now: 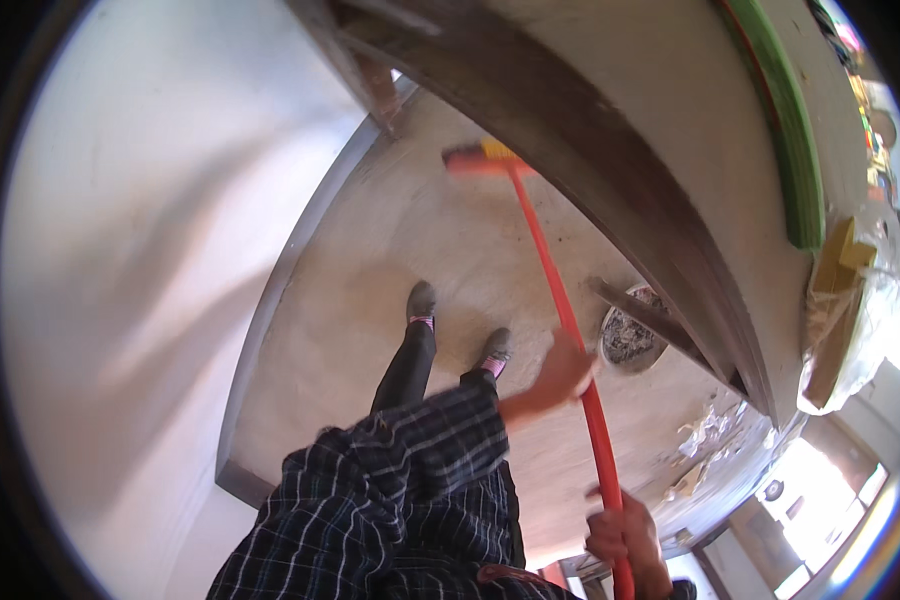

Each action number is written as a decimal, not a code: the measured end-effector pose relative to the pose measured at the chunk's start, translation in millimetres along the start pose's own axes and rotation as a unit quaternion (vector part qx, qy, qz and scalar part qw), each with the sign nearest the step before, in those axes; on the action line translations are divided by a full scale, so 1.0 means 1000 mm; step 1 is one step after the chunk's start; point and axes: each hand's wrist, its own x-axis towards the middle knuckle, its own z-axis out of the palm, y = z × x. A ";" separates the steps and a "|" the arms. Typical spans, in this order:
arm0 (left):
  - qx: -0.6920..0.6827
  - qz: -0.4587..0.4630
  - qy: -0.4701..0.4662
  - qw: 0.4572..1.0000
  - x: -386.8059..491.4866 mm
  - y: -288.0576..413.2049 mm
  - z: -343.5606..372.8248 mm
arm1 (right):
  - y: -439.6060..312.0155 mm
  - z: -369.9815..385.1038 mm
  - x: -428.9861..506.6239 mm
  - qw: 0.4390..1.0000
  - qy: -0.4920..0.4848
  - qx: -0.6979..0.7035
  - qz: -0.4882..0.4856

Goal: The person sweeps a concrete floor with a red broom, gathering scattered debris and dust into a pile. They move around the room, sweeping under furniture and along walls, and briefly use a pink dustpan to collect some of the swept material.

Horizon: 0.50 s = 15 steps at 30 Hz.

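A broom with a red handle (551, 274) runs from the bottom edge up to its head (487, 159), which is red with yellow and dark bristles and blurred. The head lies over the floor, partly under the edge of a dark wooden table or bench. My left hand (562, 371) is wrapped around the middle of the handle. Lower down, near the handle's end, my right hand (622, 529) also grips it. A round container of grey, ash-like debris (630, 334) stands right of my left hand, crossed by a dark wooden leg or brace.
The dark wooden edge (607, 135) arcs over the floor. On the tabletop lie a long green object (791, 150) and a plastic-wrapped item (840, 315). Paper-like scraps (701, 450) litter the floor at right. A pale wall with a grey skirting (270, 300) bounds the left; my shoes stand mid-floor.
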 end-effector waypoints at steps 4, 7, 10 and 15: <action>0.132 0.127 0.044 0.982 0.117 0.026 -0.056 | -0.015 0.026 0.101 0.984 -0.068 0.071 -0.147; 0.158 0.080 0.066 0.982 0.156 0.013 -0.064 | 0.010 0.014 0.134 0.970 -0.145 0.172 -0.093; 0.241 0.060 0.046 0.968 0.108 -0.096 -0.009 | 0.095 -0.027 0.113 0.980 -0.079 0.181 -0.012; 0.237 -0.063 -0.083 0.966 -0.046 -0.148 0.050 | 0.201 -0.068 -0.006 0.998 0.018 0.005 0.057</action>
